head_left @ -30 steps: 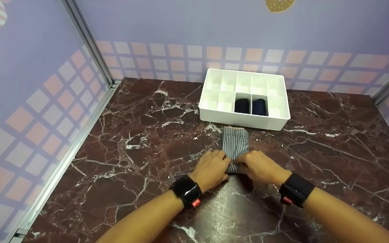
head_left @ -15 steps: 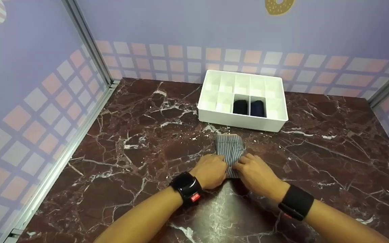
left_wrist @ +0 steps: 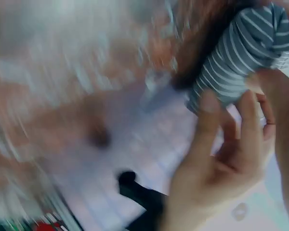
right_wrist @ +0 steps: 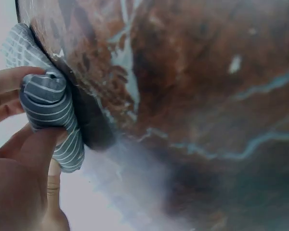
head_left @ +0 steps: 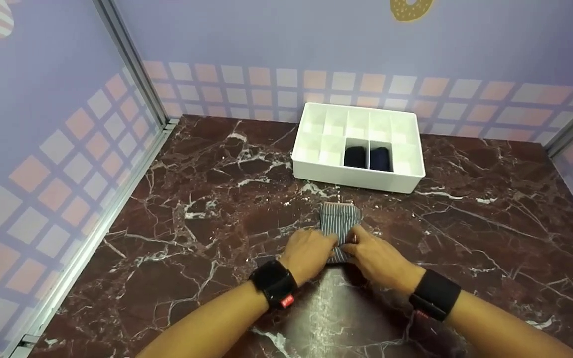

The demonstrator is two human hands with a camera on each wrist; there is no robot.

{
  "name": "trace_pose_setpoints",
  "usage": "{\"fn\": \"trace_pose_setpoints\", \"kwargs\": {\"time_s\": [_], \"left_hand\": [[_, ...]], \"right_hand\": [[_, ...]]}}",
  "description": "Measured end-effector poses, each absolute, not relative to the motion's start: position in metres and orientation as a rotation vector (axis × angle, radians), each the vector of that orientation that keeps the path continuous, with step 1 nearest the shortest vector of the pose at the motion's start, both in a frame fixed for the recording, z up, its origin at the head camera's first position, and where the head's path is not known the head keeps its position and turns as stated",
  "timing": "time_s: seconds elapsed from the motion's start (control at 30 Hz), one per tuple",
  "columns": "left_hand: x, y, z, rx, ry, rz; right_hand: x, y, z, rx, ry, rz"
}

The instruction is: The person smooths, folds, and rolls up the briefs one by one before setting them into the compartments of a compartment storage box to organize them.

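Note:
A grey-blue sock with white stripes (head_left: 338, 216) lies lengthwise on the table in front of the white box, its flat far end pointing at the box. Its near end is rolled up into a thick bundle, plainest in the right wrist view, where the sock (right_wrist: 50, 113) shows its coiled side. My left hand (head_left: 309, 252) holds the left side of the roll with thumb and fingers. From the right, my right hand (head_left: 383, 256) pinches the roll between thumb and fingers. In the left wrist view both hands meet around the sock (left_wrist: 231, 62).
Behind the sock stands a white divided box (head_left: 356, 178). Two of its front compartments hold dark rolled bundles, one black (head_left: 355, 157) and one navy (head_left: 380, 159). The dark red marble table (head_left: 207, 209) runs back to patterned wall panels (head_left: 227, 30) behind and at the sides.
The sock's far end has slid toward me, away from the box, and less of its flat length shows. Both hands have shifted their fingers along the rolled end.

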State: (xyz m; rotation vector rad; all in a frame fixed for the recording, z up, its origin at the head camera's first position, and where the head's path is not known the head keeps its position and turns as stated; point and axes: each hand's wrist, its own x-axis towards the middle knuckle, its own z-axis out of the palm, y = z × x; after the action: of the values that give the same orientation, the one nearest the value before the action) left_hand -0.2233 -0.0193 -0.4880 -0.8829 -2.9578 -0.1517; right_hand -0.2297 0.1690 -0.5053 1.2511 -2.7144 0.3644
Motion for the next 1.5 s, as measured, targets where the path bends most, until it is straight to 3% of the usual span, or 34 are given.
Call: {"fn": "trace_pose_setpoints", "kwargs": {"time_s": [0.37,0.6,0.83,1.03,1.3,1.5], "left_hand": [[-0.219,-0.016,-0.501,-0.992,-2.706,0.165],[-0.231,-0.019,-0.494,-0.983,-2.911,-0.110],[-0.242,-0.023,-0.488,-0.710,-3.190,-0.496],[-0.239,-0.018,-0.492,-0.729,-3.000,-0.307],[-0.227,-0.017,-0.501,-0.879,-2.715,0.189],[-0.230,-0.022,-0.501,-0.951,-2.773,0.131]], "right_hand": [[-0.248,0.174,-0.494,1.264,-2.921,0.731],[-0.239,0.175,-0.502,1.192,-2.643,0.495],[-0.237,0.170,-0.509,1.246,-2.544,0.208],[-0.245,0.169,-0.511,1.270,-2.582,0.230],[-0.254,0.175,-0.503,1.259,-2.799,0.668],[-0.249,0.179,-0.497,1.269,-2.756,0.699]]}}
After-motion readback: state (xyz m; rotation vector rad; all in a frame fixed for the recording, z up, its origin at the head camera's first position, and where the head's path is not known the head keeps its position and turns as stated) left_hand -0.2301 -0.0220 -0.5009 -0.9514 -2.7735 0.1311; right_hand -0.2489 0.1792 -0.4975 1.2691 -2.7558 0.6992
